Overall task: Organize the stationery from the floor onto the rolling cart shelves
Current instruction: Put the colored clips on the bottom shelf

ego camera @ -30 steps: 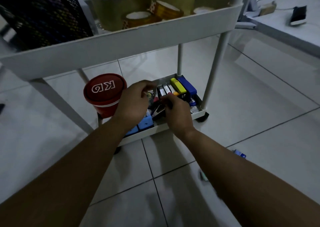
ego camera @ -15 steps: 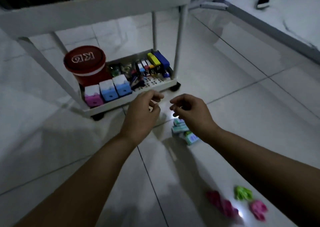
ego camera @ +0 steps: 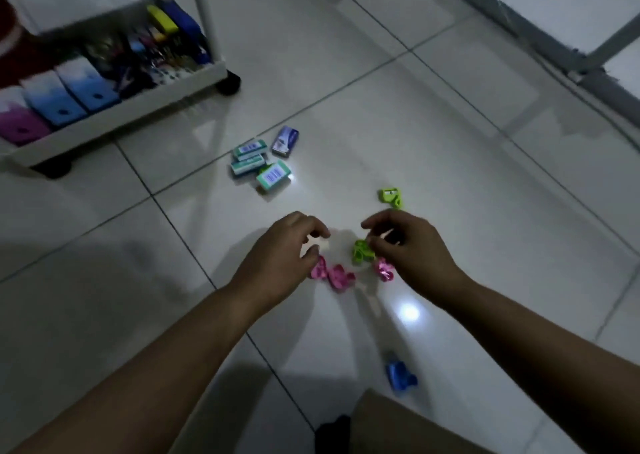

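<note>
Small plastic sharpeners lie on the white tiled floor. My left hand (ego camera: 282, 259) hovers over two pink sharpeners (ego camera: 332, 275), fingers curled and apart, holding nothing I can see. My right hand (ego camera: 405, 245) touches a green sharpener (ego camera: 362, 252) with its fingertips; a third pink one (ego camera: 384, 269) lies under it. Another green sharpener (ego camera: 391, 197) sits farther away, and a blue one (ego camera: 400, 374) lies close to me. Several small staple boxes (ego camera: 259, 162) lie near the cart. The cart's bottom shelf (ego camera: 114, 116) at top left holds staplers and coloured boxes.
A cart leg (ego camera: 207, 13) and black wheel (ego camera: 228, 84) stand by the staple boxes. A grey metal frame (ego camera: 554, 48) runs along the top right. A brown cardboard corner (ego camera: 398, 422) and a dark object (ego camera: 334, 433) sit at the bottom edge.
Both hands have pulled back from the cart's bottom shelf and come down over the sharpeners on the floor. The view has tilted down, away from the cart.
</note>
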